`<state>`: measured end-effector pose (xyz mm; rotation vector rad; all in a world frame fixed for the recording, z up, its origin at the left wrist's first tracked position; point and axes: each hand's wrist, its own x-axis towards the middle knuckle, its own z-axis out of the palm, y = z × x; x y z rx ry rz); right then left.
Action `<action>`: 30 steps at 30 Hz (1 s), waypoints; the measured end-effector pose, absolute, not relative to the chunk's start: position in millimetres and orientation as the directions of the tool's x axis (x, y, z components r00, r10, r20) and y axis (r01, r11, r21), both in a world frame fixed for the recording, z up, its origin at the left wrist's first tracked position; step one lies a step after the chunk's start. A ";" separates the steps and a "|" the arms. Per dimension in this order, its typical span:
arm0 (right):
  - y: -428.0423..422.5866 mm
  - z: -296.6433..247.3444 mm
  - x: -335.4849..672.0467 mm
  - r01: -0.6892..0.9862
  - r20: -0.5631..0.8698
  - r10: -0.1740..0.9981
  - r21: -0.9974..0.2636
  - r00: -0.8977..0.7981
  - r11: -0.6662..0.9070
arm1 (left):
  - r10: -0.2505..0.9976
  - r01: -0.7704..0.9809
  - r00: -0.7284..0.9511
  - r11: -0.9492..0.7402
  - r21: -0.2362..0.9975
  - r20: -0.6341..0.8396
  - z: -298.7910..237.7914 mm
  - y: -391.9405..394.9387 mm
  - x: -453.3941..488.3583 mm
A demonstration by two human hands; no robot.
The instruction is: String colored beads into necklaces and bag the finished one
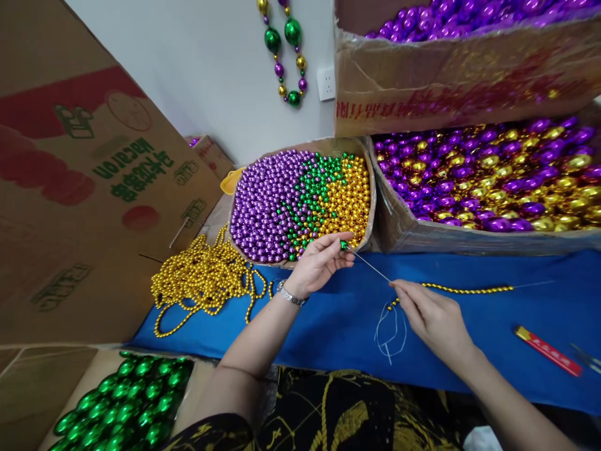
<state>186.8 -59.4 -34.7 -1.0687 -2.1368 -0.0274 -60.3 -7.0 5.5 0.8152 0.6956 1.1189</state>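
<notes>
Between the fingertips of my left hand [322, 263] sits a small shiny green bead [344, 245], at the tip of a long thin needle [370, 264]. My right hand [429, 316] pinches the other end of that needle. White thread [392, 338] hangs in loops below my right hand, with a few gold beads near the fingers. A short strand of gold beads [469, 289] lies on the blue cloth [328, 326], passing behind my right hand. Just beyond my left hand is a box of small purple, green and gold beads [267, 200].
Tangled gold bead strands [201, 282] lie left. Boxes of purple and gold beads [498, 175] stand right, another box [464, 81] above. A tall carton [94, 188] rises left; large green beads [126, 401] sit below. A red cutter [547, 351] lies right. A necklace [293, 97] hangs on the wall.
</notes>
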 end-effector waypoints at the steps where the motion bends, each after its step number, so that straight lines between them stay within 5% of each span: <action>1: -59.6 -36.3 188.0 0.723 0.620 0.684 -0.258 -0.384 0.641 | 0.956 -0.459 0.285 0.195 0.867 -0.064 6.3 -6.9 -60.8; 6: -60.2 -36.9 191.4 0.820 0.578 0.714 -0.129 -0.395 0.558 | 0.966 -0.113 0.253 -0.019 0.993 0.047 20.6 -3.3 -53.5; 12: -59.5 -33.6 204.4 0.704 0.612 0.753 -0.423 -0.242 0.570 | 0.869 -0.030 0.465 -0.177 0.984 0.171 60.5 12.4 -15.2; 18: -69.1 -34.4 232.6 0.722 0.669 0.729 -0.433 -0.144 0.540 | 0.779 0.079 0.530 -0.439 0.895 0.335 89.2 80.2 45.7; 24: -76.1 -41.4 248.5 0.745 0.673 0.737 -0.457 -0.067 0.486 | 0.697 0.416 0.684 -0.616 0.669 0.217 64.8 167.6 109.3; 30: -81.5 -43.2 259.4 0.725 0.657 0.753 -0.507 -0.024 0.466 | 0.625 0.329 0.770 -0.558 0.762 0.126 55.1 197.7 139.0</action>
